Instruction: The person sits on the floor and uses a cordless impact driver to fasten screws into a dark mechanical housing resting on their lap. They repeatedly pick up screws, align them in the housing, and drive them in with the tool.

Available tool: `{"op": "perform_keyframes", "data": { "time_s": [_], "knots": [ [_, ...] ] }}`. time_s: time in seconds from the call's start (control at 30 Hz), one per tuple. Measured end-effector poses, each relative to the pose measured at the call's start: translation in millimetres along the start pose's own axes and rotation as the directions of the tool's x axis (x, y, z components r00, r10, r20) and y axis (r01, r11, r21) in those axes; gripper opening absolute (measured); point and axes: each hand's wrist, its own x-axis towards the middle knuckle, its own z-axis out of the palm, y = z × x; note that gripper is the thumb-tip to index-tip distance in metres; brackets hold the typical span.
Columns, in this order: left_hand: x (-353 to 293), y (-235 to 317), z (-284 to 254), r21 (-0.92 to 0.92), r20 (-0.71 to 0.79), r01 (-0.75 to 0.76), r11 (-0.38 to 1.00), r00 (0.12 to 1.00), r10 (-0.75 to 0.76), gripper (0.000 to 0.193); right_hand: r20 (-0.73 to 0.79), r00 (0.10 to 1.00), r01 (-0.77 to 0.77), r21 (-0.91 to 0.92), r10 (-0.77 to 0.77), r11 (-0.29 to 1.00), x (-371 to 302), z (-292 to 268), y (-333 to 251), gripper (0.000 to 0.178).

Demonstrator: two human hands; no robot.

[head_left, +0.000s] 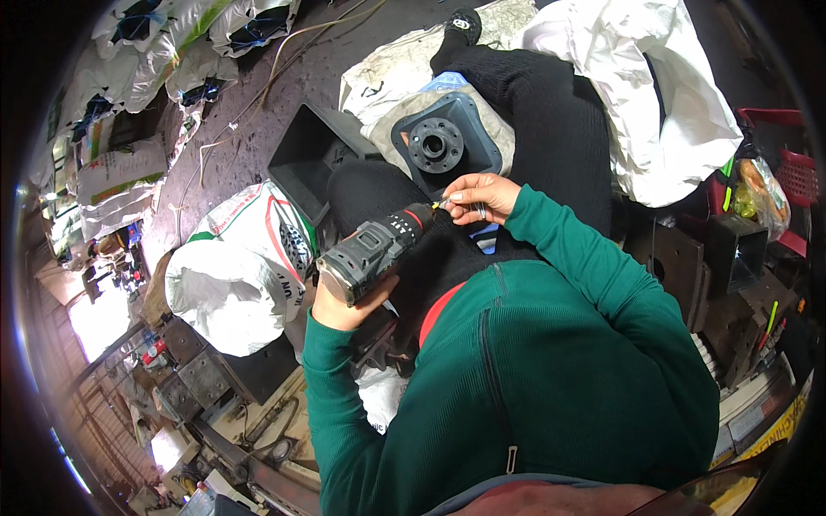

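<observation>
Your drill [366, 258] is grey and black, with a red ring [420, 215] at the front. The slim pieces [479, 211] in your right hand [487, 196] are silvery. The flanged housing [472, 119] is blue-grey. Your ribbed top [594, 370] is green; your trousers [564, 146] are black. The left-hand sack [228, 297] is white with red and green bands. The open bin [311, 142] is dark grey, the slotted basket [798, 178] pinkish red.

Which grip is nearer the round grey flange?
Right. In view, the right grip sits close below the round grey flange, slightly right; the left grip, holding the drill, is farther, to its lower left.
</observation>
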Motion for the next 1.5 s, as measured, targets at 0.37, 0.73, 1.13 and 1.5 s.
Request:
{"op": "perform_keyframes", "data": {
  "time_s": [0.37, 0.73, 1.13, 1.5],
  "knots": [
    [2, -8, -6, -0.098, 0.056, 0.141, 0.985, 0.989, -0.136, 0.034, -0.017, 1.0, 0.005, -0.104, -0.007, 0.995, 6, -2, -2, 0.022],
    [14, -15, -10, 0.066, 0.047, -0.073, 0.995, 0.996, 0.07, 0.047, 0.064, 0.998, -0.024, 0.05, 0.02, 0.998, 11, -3, 1, 0.026],
    [59, -34, -17, 0.058, 0.062, 0.256, 0.965, 0.964, -0.259, 0.041, -0.656, 0.716, 0.252, -0.075, -0.238, 0.965, 43, -14, 0, 0.026],
    [103, -17, -21, 0.1, 0.205, 0.237, 0.966, 0.945, -0.253, 0.039, -0.625, 0.706, 0.3, -0.16, -0.331, 0.941, 56, -20, 1, 0.024]
  ]
}}
